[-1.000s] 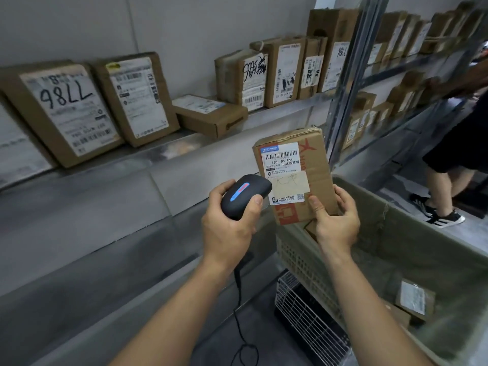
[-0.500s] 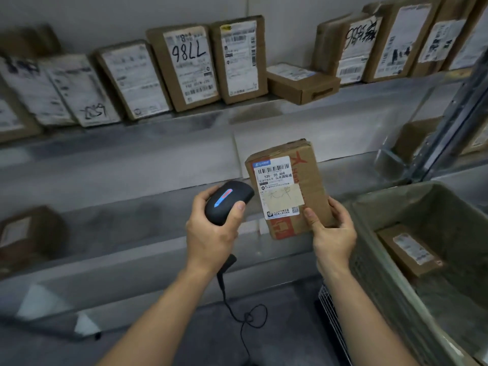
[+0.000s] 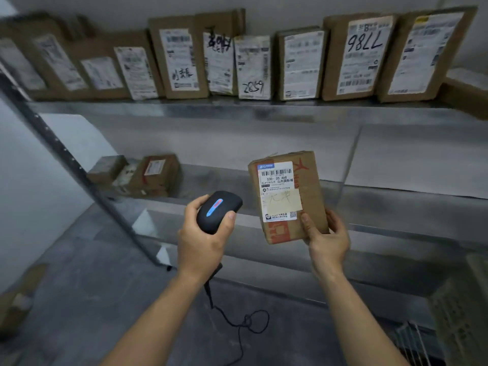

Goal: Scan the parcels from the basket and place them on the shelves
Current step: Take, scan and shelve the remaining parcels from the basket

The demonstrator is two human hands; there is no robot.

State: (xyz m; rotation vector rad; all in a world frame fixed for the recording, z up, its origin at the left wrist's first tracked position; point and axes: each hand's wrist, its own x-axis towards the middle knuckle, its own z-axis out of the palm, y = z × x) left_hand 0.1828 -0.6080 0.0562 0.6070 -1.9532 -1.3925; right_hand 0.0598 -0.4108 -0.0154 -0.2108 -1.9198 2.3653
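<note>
You held the parcel point(image 3: 287, 196) upright in your right hand point(image 3: 326, 237), fingers curled round its lower right corner and the thumb pressed on the front, just beside the white label point(image 3: 278, 190). Your left hand point(image 3: 203, 241) was wrapped round the black scanner point(image 3: 217, 211), its cable point(image 3: 237, 320) hanging down toward the floor. The parcel was in the air in front of the middle shelf point(image 3: 396, 207), well apart from the basket point(image 3: 459, 313) at the near right edge. The scanner sat just to the left of the parcel with its nose pointing up and to the right — I would judge it not yet squared onto the barcode point(image 3: 276, 172) at the top of the label. To do this step well, you needed to tip the label toward the scanner, keep your thumb below the printed codes, and hold both hands steady until the read registered. Then a gap had to be chosen — the upper shelf point(image 3: 237, 109) was packed with standing parcels, while the middle shelf carried only a small cluster of boxes point(image 3: 148, 175) at its far left.
</note>
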